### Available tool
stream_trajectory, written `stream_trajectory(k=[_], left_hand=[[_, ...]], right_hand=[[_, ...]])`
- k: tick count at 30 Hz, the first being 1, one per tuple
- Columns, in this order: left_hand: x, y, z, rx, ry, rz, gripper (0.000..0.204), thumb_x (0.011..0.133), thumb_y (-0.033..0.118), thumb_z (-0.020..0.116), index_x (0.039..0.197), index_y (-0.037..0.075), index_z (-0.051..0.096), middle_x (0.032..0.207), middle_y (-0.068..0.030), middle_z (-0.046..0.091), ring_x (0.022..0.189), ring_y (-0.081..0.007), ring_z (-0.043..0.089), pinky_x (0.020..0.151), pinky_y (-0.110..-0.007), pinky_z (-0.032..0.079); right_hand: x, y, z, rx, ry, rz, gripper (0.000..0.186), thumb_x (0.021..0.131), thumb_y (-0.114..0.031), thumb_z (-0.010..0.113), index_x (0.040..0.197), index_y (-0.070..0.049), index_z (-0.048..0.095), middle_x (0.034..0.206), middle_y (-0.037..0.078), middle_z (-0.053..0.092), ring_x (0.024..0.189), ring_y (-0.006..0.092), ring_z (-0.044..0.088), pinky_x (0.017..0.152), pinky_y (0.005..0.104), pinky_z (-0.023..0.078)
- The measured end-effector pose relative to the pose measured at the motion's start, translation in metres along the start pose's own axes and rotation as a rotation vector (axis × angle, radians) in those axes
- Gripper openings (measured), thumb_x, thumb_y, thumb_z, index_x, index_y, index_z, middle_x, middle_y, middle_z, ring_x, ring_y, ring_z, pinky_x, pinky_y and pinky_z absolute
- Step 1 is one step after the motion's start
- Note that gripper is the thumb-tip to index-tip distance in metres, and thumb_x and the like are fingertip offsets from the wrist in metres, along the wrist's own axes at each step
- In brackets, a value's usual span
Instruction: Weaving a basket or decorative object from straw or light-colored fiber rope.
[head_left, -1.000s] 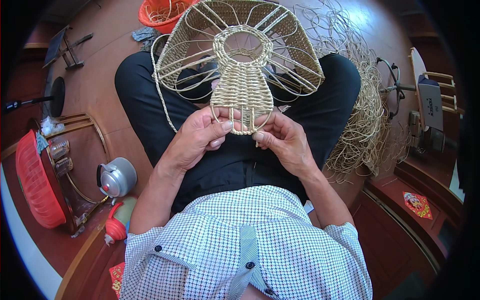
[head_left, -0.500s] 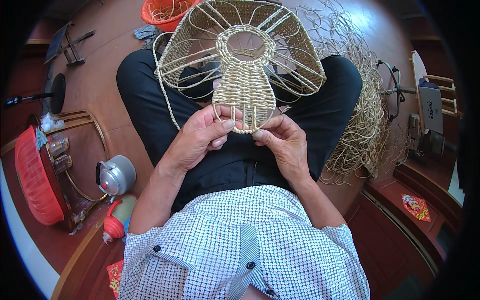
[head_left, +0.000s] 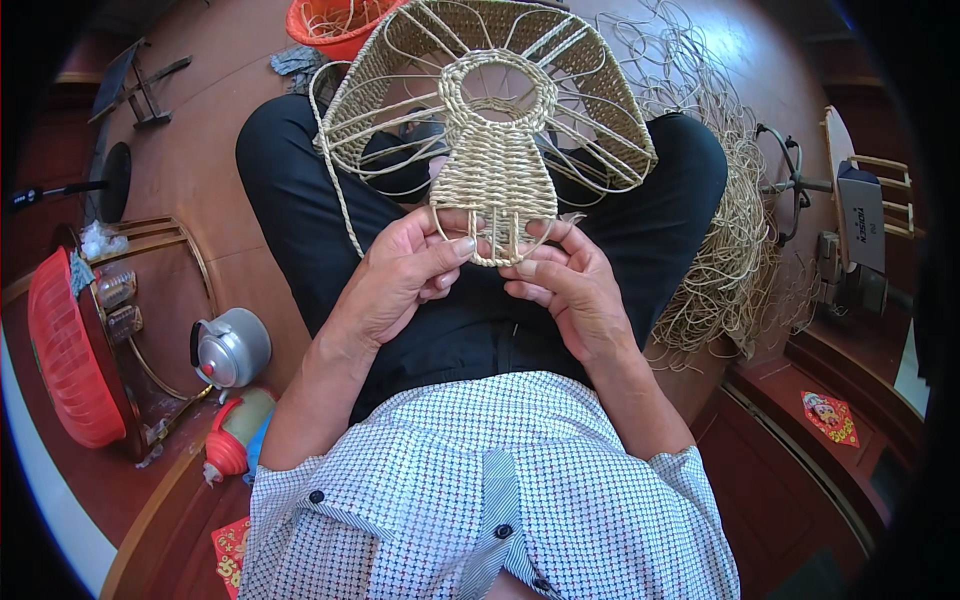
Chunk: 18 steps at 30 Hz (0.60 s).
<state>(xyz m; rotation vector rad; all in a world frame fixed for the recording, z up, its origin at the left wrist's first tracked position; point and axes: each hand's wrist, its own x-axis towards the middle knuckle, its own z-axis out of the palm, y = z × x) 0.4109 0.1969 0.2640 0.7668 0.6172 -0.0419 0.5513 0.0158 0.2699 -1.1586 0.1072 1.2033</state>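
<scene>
Across my lap rests a straw-coloured woven basket (head_left: 497,165) with a round ring, spoke-like cords and a tapering woven panel toward me. The panel's near end has an open frame with a twisted lower edge. My left hand (head_left: 410,265) grips the left side of that frame, thumb on top and fingers under it. At its right corner my right hand (head_left: 570,285) pinches the edge between thumb and fingers. A loose braided cord (head_left: 340,200) hangs from the basket's left side over my thigh.
A large heap of loose straw cord (head_left: 715,280) lies on the floor at right. An orange basin (head_left: 340,40) holding cord stands at the far left. Left of me are a silver kettle (head_left: 232,348) and a red plastic basin (head_left: 75,350). A fan-like stand (head_left: 115,185) is beyond.
My right hand has shifted slightly right and its fingers have re-set on the frame's corner. The basket has moved slightly to the right. My left hand keeps its grip.
</scene>
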Motion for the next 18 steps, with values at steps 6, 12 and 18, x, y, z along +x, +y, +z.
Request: stream_trajectory(k=[6,12,18], left_hand=[[0.0026,-0.0041,-0.0024,-0.11,-0.031,0.009,0.043,0.097,0.011,0.073,0.134,0.0,0.053,0.11,-0.0063,0.07,0.066,-0.0011,0.049,0.054,-0.015,0.039],[0.0031,-0.0018,-0.001,-0.088,-0.02,0.019,0.044,0.097,0.01,0.073,0.135,0.0,0.052,0.111,-0.0069,0.07,0.065,-0.0009,0.049,0.054,-0.014,0.039],[0.004,-0.004,-0.0056,-0.022,-0.009,-0.002,0.046,0.098,0.012,0.073,0.136,0.0,0.051,0.112,-0.0075,0.071,0.065,-0.0014,0.051,0.054,-0.014,0.04]], right_hand=[[0.0,-0.0008,0.0026,0.035,0.017,0.04,0.041,0.092,-0.005,0.077,0.126,0.0,0.054,0.111,0.015,0.074,0.098,0.0214,0.075,0.086,0.0338,0.063],[0.0011,-0.0041,0.003,-0.063,0.026,0.05,0.039,0.093,-0.008,0.078,0.124,-0.001,0.055,0.109,0.014,0.075,0.097,0.0203,0.075,0.084,0.0324,0.063],[0.0056,0.0037,-0.0046,0.016,-0.006,0.112,0.036,0.093,-0.01,0.078,0.122,-0.004,0.056,0.11,0.012,0.074,0.097,0.0199,0.075,0.084,0.0314,0.063]])
